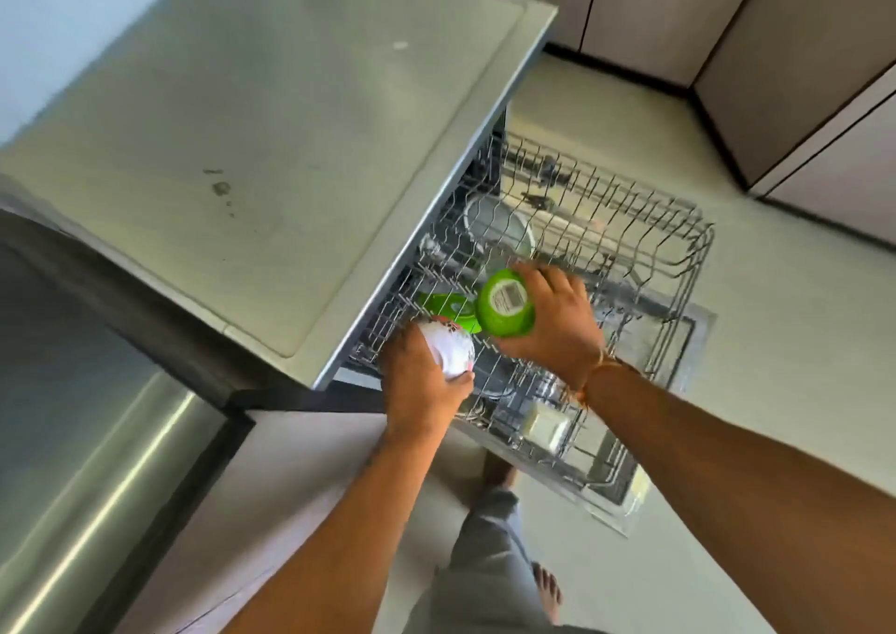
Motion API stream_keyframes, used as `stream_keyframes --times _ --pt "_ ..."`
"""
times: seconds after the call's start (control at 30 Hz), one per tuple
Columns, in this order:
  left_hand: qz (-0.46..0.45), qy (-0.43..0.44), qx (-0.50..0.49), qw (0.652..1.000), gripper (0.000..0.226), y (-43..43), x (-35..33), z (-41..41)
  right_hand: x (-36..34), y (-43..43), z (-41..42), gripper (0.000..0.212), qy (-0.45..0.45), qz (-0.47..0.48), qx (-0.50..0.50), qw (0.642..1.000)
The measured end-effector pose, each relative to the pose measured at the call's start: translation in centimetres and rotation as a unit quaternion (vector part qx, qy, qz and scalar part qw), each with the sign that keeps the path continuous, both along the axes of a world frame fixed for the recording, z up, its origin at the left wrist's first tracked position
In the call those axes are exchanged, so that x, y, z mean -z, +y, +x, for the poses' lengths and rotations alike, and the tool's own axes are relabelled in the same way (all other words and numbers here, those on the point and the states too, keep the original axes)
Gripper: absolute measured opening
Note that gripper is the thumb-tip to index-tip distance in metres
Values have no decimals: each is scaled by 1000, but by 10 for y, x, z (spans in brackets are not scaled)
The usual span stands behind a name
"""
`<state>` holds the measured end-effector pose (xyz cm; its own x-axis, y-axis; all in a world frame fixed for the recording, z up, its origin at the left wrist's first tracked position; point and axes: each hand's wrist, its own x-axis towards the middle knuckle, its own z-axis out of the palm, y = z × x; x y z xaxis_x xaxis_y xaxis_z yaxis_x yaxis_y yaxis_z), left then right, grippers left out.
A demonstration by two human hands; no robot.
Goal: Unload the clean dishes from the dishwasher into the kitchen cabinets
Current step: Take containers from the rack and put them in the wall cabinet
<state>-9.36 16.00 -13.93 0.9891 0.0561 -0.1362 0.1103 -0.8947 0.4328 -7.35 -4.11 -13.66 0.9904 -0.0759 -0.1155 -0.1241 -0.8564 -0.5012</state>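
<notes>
fingers of the right hand (557,323) curl round a green bowl (506,306); left hand (422,383) fingers clamp a white cup (448,352) beside the counter edge (436,201), open rack (698,245) beyond them.

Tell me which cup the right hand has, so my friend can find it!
Start at the wire rack pulled out beside the grey counter. Over the rack, near the counter, the right hand grips a cup. It is bright green with a white sticker on its base, unlike the white cup in the left hand.

Wire rack (669,226) metal; green bowl (506,311) glossy plastic; countertop (242,124) matt, smooth.
</notes>
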Motion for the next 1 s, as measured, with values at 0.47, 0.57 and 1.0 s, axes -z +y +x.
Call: stream_keyframes --times 0.47,0.57,1.0 --pt "-77 -252 -85 961 99 93 -196 -163 -215 93 -134 99 -249 31 -98 963" --pt "-59 -308 -141 939 105 153 -243 -191 -262 155 -144 97 -299 68 -166 937" --pt "16 -506 -404 762 95 439 -421 -343 -430 497 -223 92 -396 206 -429 785"
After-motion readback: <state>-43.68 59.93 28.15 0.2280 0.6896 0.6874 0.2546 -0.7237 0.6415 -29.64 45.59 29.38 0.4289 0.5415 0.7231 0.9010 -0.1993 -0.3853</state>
